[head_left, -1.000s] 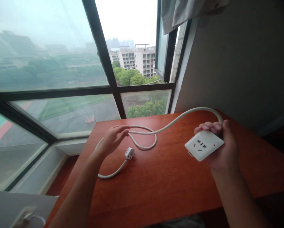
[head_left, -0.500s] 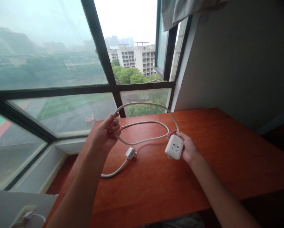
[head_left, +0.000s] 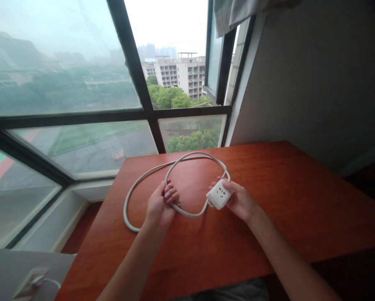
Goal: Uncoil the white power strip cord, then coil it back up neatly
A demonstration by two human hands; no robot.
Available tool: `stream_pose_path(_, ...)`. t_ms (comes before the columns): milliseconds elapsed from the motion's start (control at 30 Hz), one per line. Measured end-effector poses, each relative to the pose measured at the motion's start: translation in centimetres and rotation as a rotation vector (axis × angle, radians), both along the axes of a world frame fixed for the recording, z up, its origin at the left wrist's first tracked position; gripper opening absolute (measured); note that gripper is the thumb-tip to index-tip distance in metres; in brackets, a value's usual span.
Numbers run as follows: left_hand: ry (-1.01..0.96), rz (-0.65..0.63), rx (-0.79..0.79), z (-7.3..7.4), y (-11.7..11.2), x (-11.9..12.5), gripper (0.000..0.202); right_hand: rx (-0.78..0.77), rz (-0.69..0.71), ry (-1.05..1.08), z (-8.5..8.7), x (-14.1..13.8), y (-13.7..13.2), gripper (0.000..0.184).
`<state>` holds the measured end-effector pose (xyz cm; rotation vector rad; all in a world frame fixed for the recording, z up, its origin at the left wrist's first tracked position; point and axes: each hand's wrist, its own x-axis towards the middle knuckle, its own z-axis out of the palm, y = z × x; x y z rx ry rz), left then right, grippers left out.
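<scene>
A white extension socket (head_left: 219,193) with slotted outlets faces me, tilted, with my right hand (head_left: 239,200) closed around its right side and the thumb on top. Its thick white cord (head_left: 130,196) bends into loops above and on the wooden table. My left hand (head_left: 164,205) grips that cord in a closed fist, to the left of the socket. Between the two hands the cord sags low and also arches over behind them. One wide loop lies further left and passes behind my left wrist. The plug at the cord's end is out of sight.
The reddish wooden table (head_left: 284,200) reaches back to a dark-framed window (head_left: 189,112) with one pane swung open. A grey wall (head_left: 297,83) rises on the right. A wall outlet (head_left: 33,282) with a plug in it sits at the lower left.
My left hand has moved right and towards me with the cord, nearer the socket. My right hand and the socket have shifted slightly left. The plug, visible earlier, is now hidden.
</scene>
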<state>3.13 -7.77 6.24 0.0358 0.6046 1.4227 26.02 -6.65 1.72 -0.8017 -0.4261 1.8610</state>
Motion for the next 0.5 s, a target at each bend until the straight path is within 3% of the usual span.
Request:
stream_pose_path(200,0.096,0.078,-0.137,-1.9,-0.9,2.0,0.020,0.116,-0.055,0.054,1.6,0.9,0.1,0.022)
stream_pose_path(300,0.297,0.111,-0.158,-2.9,-2.1,3.9,0.011,0.162,-0.102,0.055,3.0,1.3,0.3,0.025)
stream_pose_path(433,0.643,-0.164,0.129,-3.7,-4.1,6.3,0.017,0.194,-0.125,0.008,3.9,1.1,0.4,0.032)
stream_pose_path(500,0.883,-0.244,0.278,-3.9,-4.4,6.6,0.022,0.208,-0.131,-0.027,4.0,1.0,0.6,0.035)
